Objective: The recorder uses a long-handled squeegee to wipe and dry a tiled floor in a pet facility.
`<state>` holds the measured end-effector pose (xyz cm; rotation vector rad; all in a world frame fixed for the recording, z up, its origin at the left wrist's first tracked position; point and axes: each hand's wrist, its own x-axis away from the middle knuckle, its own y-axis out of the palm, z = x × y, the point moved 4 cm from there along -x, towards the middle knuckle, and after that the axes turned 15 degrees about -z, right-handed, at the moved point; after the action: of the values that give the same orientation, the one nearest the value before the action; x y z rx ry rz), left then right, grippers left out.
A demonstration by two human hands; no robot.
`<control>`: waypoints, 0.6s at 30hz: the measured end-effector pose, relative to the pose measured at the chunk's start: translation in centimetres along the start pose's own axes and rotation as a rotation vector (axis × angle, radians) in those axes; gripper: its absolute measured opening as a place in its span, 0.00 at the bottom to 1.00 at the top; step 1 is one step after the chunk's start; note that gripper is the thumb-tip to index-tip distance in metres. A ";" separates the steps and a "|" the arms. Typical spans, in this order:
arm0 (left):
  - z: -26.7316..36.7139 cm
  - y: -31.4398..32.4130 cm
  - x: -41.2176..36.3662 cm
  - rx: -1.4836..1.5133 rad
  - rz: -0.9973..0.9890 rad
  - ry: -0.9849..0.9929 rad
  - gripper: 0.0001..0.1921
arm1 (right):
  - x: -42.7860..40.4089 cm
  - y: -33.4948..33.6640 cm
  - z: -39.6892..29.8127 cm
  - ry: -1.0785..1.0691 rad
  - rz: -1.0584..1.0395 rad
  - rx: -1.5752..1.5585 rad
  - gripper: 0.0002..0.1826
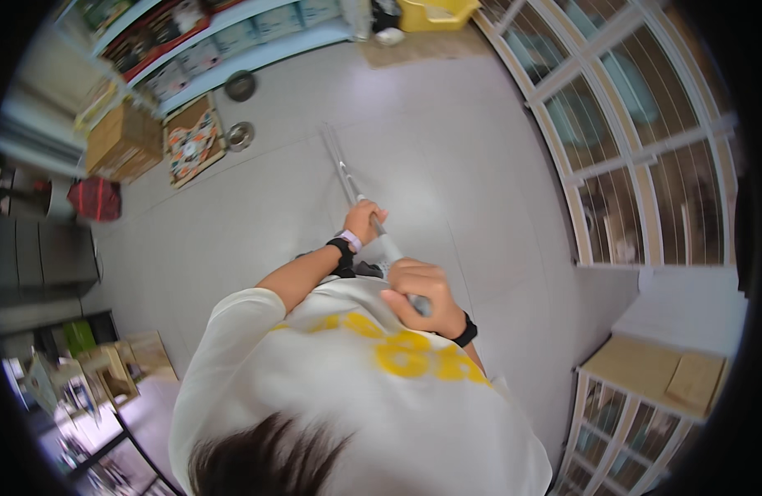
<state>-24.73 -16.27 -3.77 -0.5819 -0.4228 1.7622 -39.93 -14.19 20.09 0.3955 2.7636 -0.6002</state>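
Note:
Both of my hands hold one long white and grey pole, which slants away from my chest towards the floor. My right hand wraps the upper end, and the grey tip of the handle shows beside the thumb. Farther down the shaft, my left hand grips it with the fingers closed around it. The far end of the pole is thin and blurred, so its kind of head cannot be made out. Part of a grey shoe shows below the pole, in front of my white shirt.
Wire-fronted cages line the right side, with a lower cabinet nearer. Ahead left are a shelf unit, a metal bowl, a dark bowl, a patterned cushion and a cardboard box. A yellow bin stands far ahead.

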 end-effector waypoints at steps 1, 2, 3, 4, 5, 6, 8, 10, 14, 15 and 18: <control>-0.4 -0.5 0.3 0.014 0.005 -0.036 0.11 | -0.1 0.1 0.2 0.011 0.004 -0.030 0.13; -0.7 -1.3 0.8 -0.009 0.018 -0.046 0.12 | -0.3 0.4 0.3 -0.013 -0.034 -0.043 0.13; -0.5 -2.0 1.1 -0.026 0.025 -0.050 0.13 | -0.5 0.4 0.4 -0.012 -0.013 -0.096 0.13; -0.7 -2.7 1.4 -0.034 0.021 -0.081 0.12 | -0.9 0.7 0.4 -0.008 0.007 -0.148 0.12; -1.0 -3.6 1.9 -0.041 0.019 -0.113 0.12 | -1.6 1.4 0.3 -0.023 -0.025 -0.153 0.12; -1.7 -4.5 2.4 -0.057 0.023 -0.152 0.13 | -2.3 2.0 0.3 -0.037 -0.032 -0.180 0.11; -2.6 -7.3 3.9 -0.030 0.081 -0.195 0.13 | -4.5 4.1 0.3 -0.054 -0.058 -0.212 0.10; -4.3 -10.4 6.3 0.001 0.192 -0.206 0.14 | -7.7 7.1 -0.4 -0.062 -0.129 -0.204 0.10; -8.1 -17.8 11.3 0.128 0.322 -0.353 0.12 | -14.1 14.0 -2.2 -0.070 -0.294 -0.193 0.10; -8.5 -19.7 12.4 0.131 0.351 -0.362 0.12 | -15.6 15.5 -2.4 -0.078 -0.324 -0.194 0.10; -9.9 -24.3 16.8 0.139 0.544 -0.395 0.12 | -19.1 20.3 -3.6 -0.144 -0.475 -0.213 0.10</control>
<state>-3.24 6.14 -0.95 -0.2546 -0.4324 2.4236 -16.57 1.24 22.27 -0.3483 2.7460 -0.4055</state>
